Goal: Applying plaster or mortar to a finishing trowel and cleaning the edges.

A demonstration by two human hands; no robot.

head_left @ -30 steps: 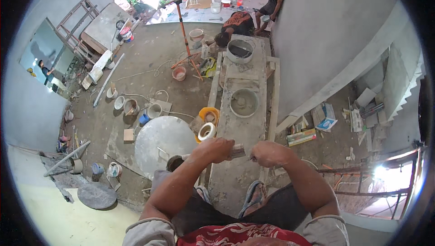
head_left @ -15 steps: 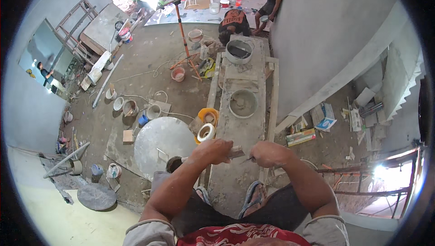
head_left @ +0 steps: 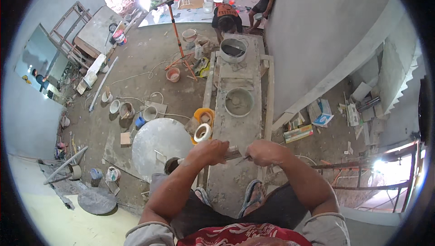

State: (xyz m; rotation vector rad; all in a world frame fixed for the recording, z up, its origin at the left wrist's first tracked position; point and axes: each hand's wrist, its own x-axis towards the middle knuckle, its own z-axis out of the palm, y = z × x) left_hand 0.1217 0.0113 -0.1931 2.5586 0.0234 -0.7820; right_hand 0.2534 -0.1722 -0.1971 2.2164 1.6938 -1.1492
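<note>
My left hand (head_left: 209,152) is closed around a flat, greyish blade-like tool (head_left: 234,152), its broad end poking out toward the right. Facing it, my right hand (head_left: 265,152) is closed on a thin dark-edged tool (head_left: 242,160), seen almost edge-on. The two tool ends come close together; whether they touch I cannot tell. Both hands are held above a mortar-stained plank platform (head_left: 235,130). Ahead on the planks stands a round tub (head_left: 239,115) with grey mortar in it, and farther off a second tub (head_left: 233,59) holding something dark.
My sandalled feet stand on the planks. A large round grey board (head_left: 158,142) lies left, near a yellow container (head_left: 198,115) and several buckets. An orange tripod (head_left: 177,33) stands farther away. One person (head_left: 226,17) bends beyond the platform; another (head_left: 265,1) leans by the right wall.
The view has shifted slightly, so the surroundings sit a little farther left and up. My hands keep nearly the same pose. The bending person has raised their head somewhat.
</note>
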